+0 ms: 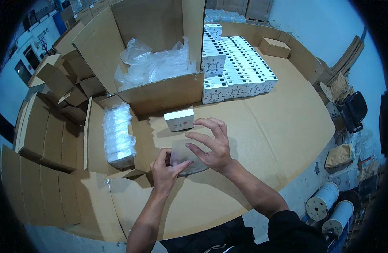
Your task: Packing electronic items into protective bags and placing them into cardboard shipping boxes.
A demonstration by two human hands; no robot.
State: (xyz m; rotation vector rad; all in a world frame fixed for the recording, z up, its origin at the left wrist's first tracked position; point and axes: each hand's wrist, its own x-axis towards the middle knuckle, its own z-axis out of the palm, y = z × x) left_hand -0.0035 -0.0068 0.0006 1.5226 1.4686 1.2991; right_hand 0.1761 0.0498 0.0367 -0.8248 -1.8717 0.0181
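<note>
clear plastic bag [186,158] | flat, see-through, lying tilted above the cardboard tabletop | being pinched at its left edge, fingers resting on top

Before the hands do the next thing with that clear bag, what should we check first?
1. Left hand grips the clear bag: ok, thumb and fingers pinch its edge.
2. Right hand helps: ok, its fingers rest spread on the bag.
3. Bag mouth open: cannot tell.
4. Small white box within easy reach: ok, it stands just beyond the hands.
5. Bare spot on the cardboard tabletop: ok.
6. Stacked boxes steady: ok, in neat rows.
</note>
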